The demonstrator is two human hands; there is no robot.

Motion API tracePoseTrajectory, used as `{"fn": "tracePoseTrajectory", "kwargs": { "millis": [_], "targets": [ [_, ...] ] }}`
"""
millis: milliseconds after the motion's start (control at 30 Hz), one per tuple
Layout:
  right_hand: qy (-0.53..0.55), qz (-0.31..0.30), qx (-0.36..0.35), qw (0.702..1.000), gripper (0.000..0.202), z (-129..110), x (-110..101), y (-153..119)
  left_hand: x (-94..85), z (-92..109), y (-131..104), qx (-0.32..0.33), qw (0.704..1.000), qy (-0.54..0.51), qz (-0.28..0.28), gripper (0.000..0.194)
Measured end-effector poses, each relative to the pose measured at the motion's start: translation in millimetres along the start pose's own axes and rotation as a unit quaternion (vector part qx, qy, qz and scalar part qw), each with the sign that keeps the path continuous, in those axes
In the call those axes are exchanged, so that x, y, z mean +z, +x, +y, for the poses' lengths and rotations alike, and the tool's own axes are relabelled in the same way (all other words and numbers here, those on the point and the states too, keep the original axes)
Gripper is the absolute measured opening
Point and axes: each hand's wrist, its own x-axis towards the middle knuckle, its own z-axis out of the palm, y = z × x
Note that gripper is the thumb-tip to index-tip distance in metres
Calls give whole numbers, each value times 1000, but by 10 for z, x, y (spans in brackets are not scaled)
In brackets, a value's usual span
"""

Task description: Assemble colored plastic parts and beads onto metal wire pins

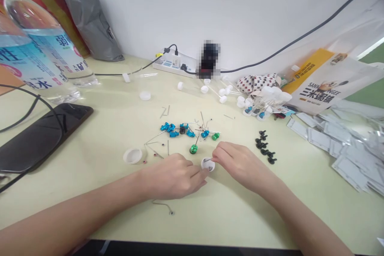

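A small round white cup (204,167) stands on the table between my hands, with tiny shiny bits inside. My left hand (180,176) is closed, its fingertips gripping the cup's left edge. Just right of the cup, my right hand (237,162) pinches a thin metal piece (207,161) that reaches over the opening. A green metal part (193,149) with a thin rod stands just behind the cup. Farther back lie several blue metal parts (174,134), another green part (215,136) and thin bent metal rods (154,142).
A white cap (132,156) lies left of my hands. Black parts (264,151) lie to the right, near stacked white cards (345,162). Clear tubes with white caps (223,99) lie behind. A phone (45,136), cables and water bottles (51,36) occupy the left.
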Motion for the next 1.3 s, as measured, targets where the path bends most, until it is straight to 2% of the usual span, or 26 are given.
{"fn": "tracePoseTrajectory", "kwargs": {
  "millis": [267, 433, 800, 1067, 1300],
  "targets": [
    [-48, -28, -9, 998, 18, -35, 17, -14, -35, -16, -12, 16, 999, 17, -29, 23],
    [-47, -17, -22, 999, 15, -38, -2, -16, -53, -27, 7, 14, 999, 15, -42, 27],
    [-49, -1, -35, 998, 22, -86, 10, 6, -50, -36, 10, 17, 999, 8, -41, 22],
    [-34, -18, -27, 999, 16, -4, -64, -23, -50, -38, 12, 7, 999, 4, -42, 28],
    [-20, -8, -17, 1000, 21, 22, -69, -8, -41, -48, 13, -8, 999, 18, -31, 25]
  ]
}}
